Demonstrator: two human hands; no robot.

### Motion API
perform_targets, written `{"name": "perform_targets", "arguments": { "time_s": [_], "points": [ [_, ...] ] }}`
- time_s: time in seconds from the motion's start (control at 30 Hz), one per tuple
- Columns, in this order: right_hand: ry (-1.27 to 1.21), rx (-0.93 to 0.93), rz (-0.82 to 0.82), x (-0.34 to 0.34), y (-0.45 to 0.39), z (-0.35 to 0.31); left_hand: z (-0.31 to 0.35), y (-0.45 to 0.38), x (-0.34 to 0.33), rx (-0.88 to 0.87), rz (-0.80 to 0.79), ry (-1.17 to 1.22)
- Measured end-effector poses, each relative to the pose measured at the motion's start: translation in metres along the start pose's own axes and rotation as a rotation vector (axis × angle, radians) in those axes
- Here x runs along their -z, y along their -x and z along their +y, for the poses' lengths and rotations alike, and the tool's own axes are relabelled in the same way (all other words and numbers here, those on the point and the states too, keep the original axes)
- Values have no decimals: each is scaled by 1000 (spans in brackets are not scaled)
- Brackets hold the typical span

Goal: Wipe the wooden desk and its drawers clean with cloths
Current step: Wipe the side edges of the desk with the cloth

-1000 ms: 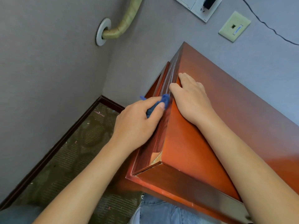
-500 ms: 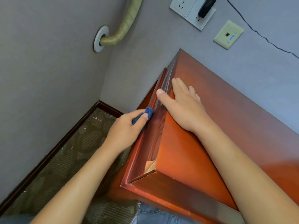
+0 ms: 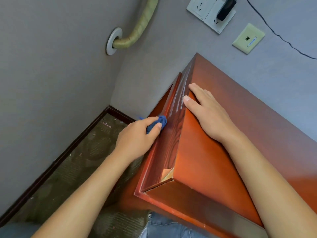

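Note:
A reddish wooden desk [image 3: 257, 134] stands in the corner of the room, seen from above. On its left side a drawer [image 3: 164, 152] is pulled out a little. My left hand [image 3: 137, 136] grips a bunched blue cloth [image 3: 158, 123] and presses it against the drawer's outer face. My right hand [image 3: 208, 114] lies flat on the desk top at its left edge, fingers straight and thumb along the rim. Most of the cloth is hidden inside my left hand.
Grey walls meet just left of the desk. A wrapped pipe [image 3: 137, 28] enters a wall flange. Wall sockets [image 3: 211, 12] with a black plug, a beige data plate [image 3: 248, 38] and a thin black cable hang above. Patterned carpet [image 3: 68, 169] with debris lies below.
My left hand has carried the cloth down from the desk's top edge along the drawer face. My right hand has slid a little farther along the desk's left edge.

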State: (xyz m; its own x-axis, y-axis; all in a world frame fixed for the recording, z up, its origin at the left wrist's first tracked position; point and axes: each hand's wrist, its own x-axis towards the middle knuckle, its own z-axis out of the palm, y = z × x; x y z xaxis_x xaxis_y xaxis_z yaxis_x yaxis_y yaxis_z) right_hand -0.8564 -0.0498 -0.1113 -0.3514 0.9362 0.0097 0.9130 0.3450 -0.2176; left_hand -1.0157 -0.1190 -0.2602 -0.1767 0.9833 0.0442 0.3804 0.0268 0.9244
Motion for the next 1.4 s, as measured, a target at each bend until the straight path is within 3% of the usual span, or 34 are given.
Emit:
{"name": "perform_targets", "arguments": {
  "time_s": [0.13,0.2,0.3,0.37,0.53,0.67,0.77,0.8,0.9,0.97,1.03,1.17,1.3,1.4],
  "points": [
    [-10,-3,2,-4,-2,3,35,7,4,-215,42,336],
    [-22,-12,2,-3,-1,4,33,-1,-2,-231,65,245],
    [-45,-20,2,-2,2,5,4,-19,-12,-78,61,9],
    [-48,-17,-4,-3,2,6,-6,-27,-16,-5,51,71],
    [-73,-12,9,-5,4,10,39,-23,-10,-246,90,396],
    [-70,-22,13,-5,9,9,11,-39,-21,-110,104,54],
    [-64,-18,13,-5,10,9,-6,-45,-19,-27,47,-26],
    [-66,-25,10,-5,11,9,-2,-45,-16,-52,28,14],
    [-80,-26,14,-5,12,9,26,-33,-7,-203,-21,444],
    [-77,-25,23,-6,12,8,31,-29,-9,-273,31,402],
    [-70,-35,21,-5,13,6,11,-35,-20,-212,74,263],
    [-51,-63,-6,-1,15,-1,-41,-32,-40,46,-38,304],
    [-8,-68,-10,0,15,-4,-51,23,-44,236,-78,525],
    [4,-77,-13,0,13,-7,-47,50,-36,245,-4,612]
  ]
}}
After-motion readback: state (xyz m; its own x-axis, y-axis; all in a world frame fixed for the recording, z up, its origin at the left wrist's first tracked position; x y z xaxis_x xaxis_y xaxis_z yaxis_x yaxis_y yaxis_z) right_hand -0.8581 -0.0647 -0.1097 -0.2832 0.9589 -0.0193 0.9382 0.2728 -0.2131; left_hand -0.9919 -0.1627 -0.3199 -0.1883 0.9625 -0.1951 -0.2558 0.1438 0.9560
